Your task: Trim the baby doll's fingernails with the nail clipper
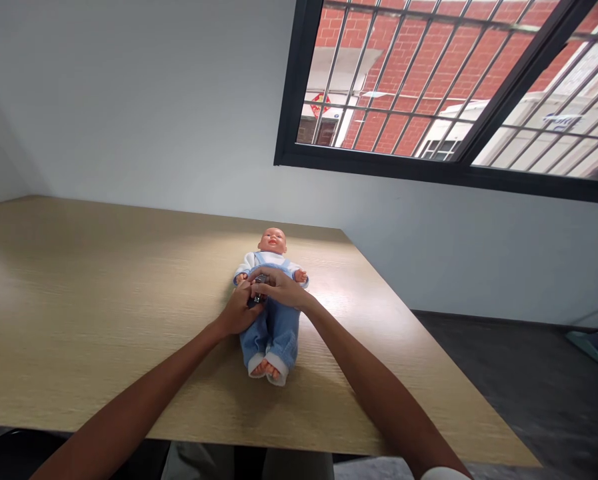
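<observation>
A baby doll (283, 327) in blue overalls and a white top lies on its back on the table, head away from me. Over its belly, both my hands meet around a small dark, shiny object (259, 293), partly covered by fingers; its kind does not show. My left hand (237, 311) grips it from the left side, fingers closed. From the right, my right hand (283, 288) reaches across the doll's front with bent fingers pressed on the object's top. The doll's face, arms and feet are uncovered.
The wooden table (103, 300) has its right edge running diagonally beside my right arm. Behind it stands a pale wall (153, 100) with a barred window (409, 80). A dark floor (479, 360) lies to the right, with a greenish item (596, 348) on it.
</observation>
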Tool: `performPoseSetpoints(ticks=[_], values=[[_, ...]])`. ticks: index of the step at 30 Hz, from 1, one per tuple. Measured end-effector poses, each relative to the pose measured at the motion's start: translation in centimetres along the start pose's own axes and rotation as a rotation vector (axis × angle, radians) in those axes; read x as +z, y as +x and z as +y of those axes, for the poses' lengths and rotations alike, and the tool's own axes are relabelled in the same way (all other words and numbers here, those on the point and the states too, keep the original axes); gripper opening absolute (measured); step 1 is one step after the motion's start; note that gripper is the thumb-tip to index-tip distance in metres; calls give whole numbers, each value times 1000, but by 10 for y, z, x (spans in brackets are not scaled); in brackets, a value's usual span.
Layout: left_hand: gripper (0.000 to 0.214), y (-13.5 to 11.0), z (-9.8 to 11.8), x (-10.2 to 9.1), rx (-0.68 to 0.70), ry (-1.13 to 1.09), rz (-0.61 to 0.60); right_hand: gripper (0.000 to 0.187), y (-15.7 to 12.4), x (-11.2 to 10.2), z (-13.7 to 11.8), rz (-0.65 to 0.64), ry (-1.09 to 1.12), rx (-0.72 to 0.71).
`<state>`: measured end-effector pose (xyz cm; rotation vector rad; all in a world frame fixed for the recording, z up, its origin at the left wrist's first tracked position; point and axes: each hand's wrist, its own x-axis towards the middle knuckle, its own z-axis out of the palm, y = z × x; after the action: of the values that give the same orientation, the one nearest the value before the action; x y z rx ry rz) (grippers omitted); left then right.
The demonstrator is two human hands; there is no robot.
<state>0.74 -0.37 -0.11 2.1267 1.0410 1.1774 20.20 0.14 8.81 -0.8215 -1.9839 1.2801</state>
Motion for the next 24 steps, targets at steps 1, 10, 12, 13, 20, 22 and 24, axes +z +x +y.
performPoseSetpoints(ticks=[1,10,12,13,20,22,24], values=[[23,0,0,0,-1,1,1,45,0,0,0,-2,0,0],[19,-1,-5,2,-30,0,13,43,1,0,2,-10,-2,-4],[18,-1,-6,2,-21,-8,11,44,1,-1,3,-12,-3,-6],[17,-1,-6,2,-15,-12,10,44,1,-1,3,-12,-5,-5],[16,-2,-9,2,-9,-3,13,43,2,0,4,-6,-4,-6],[17,-2,-10,3,-17,-5,18,43,2,0,5,-8,-4,-3],[18,-2,-12,4,-16,-8,20,43,2,0,5,-8,-2,-2]])
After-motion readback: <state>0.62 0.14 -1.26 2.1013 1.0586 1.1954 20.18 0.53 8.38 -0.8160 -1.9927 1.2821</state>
